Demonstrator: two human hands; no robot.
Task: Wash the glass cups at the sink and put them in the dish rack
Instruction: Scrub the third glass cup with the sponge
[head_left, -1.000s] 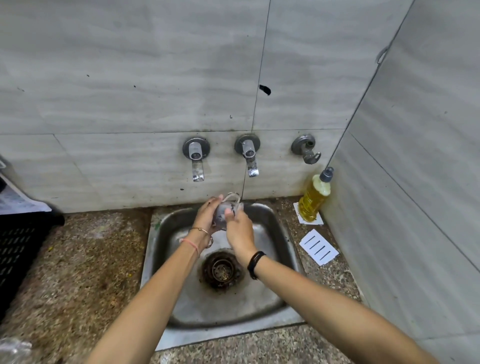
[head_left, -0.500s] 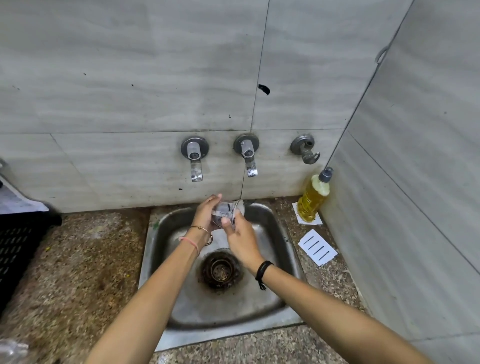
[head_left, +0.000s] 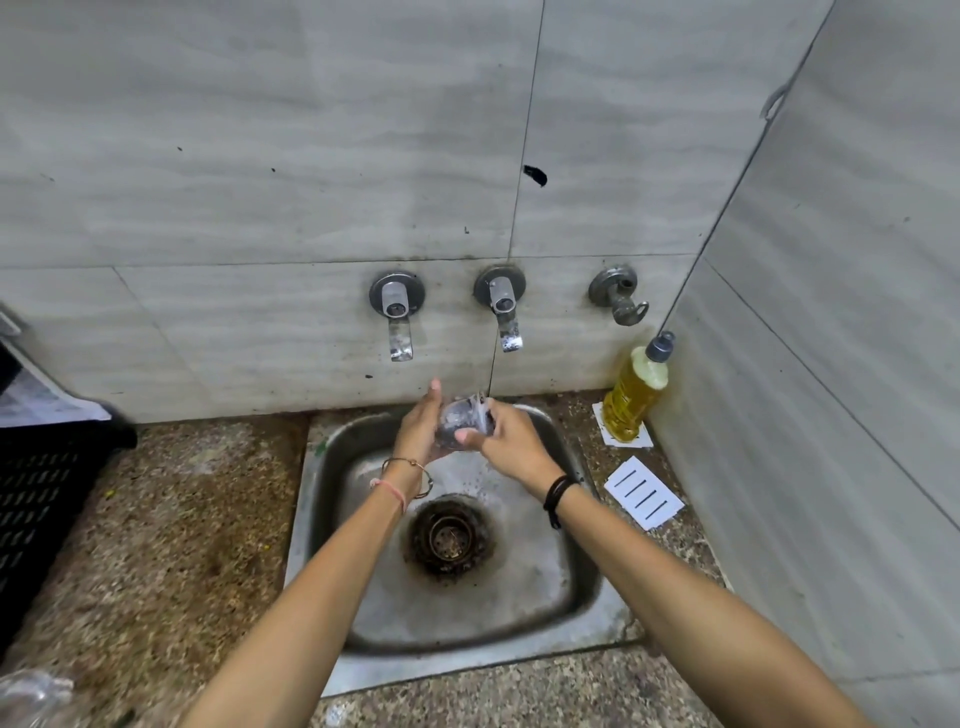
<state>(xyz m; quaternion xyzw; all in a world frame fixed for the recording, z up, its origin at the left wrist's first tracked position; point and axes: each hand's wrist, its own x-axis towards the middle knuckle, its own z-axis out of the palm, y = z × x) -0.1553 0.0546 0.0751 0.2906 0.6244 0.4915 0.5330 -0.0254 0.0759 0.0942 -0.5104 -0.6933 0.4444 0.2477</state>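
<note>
The sink (head_left: 540, 613) is set in the counter (head_left: 171, 545), the bottle (head_left: 636, 395) at its back-right, the dish rack (head_left: 36, 499) well left.

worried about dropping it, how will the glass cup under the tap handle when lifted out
Probably slippery: the glass cup sits wet under the running stream. Rigid but likely fragile; a slip would drop it onto the steel sink. Seems light: the left hand and right hand nearly cover it.
</note>
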